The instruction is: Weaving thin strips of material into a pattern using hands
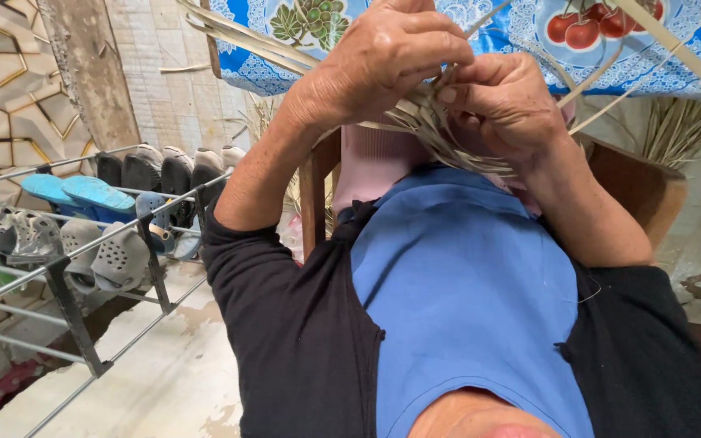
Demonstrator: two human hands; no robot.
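Observation:
My left hand (383, 57) and my right hand (505, 101) are held close together in front of my chest. Both pinch a small woven piece of dry, pale leaf strips (427, 122) that sits between the fingers. Long loose strips (237, 36) fan out from the weave toward the upper left, and others (667, 40) run toward the upper right. My fingers cover most of the woven part. Below the hands are my black sleeves and a blue apron front (464, 300).
A metal shoe rack (66, 292) with several sandals and clogs stands at the left. A blue fruit-print tablecloth (529, 32) hangs at the top. A wooden chair frame (314, 195) is behind my hands. A bundle of dry strips (683, 122) lies at the right.

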